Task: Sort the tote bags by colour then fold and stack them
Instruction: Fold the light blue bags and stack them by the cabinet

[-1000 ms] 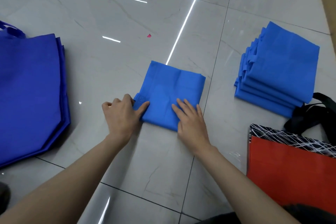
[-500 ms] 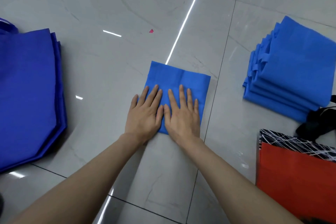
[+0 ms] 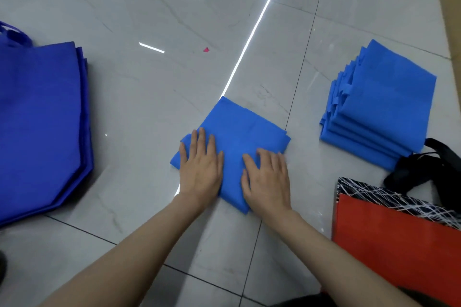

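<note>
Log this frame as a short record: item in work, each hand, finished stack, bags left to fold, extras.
In work: folded light-blue fabric tote bag
Left: left hand flat on the bag, fingers straight
Right: right hand palm-down on its right side
Done: stack of folded light-blue bags, apart to the right
To fold: pile of dark-blue tote bags, far left
Other: red bag with black-and-white lined band; black straps

Centre: folded bag (image 3: pixel 237 132); left: unfolded pile (image 3: pixel 37 119); right: folded stack (image 3: pixel 381 107).
</note>
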A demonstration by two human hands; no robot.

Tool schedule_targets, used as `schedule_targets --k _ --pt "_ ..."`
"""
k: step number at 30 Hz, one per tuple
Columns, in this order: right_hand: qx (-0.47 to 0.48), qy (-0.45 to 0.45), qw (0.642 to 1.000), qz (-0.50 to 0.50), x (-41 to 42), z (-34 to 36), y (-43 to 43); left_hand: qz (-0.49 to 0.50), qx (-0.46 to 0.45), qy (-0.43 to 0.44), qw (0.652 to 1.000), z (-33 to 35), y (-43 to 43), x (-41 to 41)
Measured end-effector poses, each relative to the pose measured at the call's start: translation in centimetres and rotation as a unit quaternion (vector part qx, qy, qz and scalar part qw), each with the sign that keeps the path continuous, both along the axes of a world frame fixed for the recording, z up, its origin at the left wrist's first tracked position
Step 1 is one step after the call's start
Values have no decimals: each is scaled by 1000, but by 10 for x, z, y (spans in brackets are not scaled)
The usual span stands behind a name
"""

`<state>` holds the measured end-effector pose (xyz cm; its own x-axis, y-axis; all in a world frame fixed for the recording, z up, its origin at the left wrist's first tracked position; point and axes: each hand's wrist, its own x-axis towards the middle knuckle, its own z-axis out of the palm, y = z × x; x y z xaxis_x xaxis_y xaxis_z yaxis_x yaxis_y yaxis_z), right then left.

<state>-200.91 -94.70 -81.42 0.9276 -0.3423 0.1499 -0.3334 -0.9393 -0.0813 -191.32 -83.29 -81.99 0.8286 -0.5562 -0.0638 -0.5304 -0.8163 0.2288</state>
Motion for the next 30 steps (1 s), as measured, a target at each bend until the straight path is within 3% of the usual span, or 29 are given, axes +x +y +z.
schedule_targets --k 4,7,13,19,26,30 --pt "77 128 984 101 48 -2 -8 45 -8 -17 999 -21 -2 -6" --pt "54 139 983 105 65 -14 -23 59 -24 -36 997 -28 -5 -4" --pt "78 124 988 -44 95 -18 -52 81 -48 -66 993 -35 -5 -5" --pt "15 55 987 -152 85 -8 -52 73 -29 -50 996 -27 -8 -4" --pt "242 116 940 -210 51 21 -69 74 2 35 997 -11 1 -10" --pt "306 91 934 -162 26 37 -63 201 -123 119 965 13 3 -26"
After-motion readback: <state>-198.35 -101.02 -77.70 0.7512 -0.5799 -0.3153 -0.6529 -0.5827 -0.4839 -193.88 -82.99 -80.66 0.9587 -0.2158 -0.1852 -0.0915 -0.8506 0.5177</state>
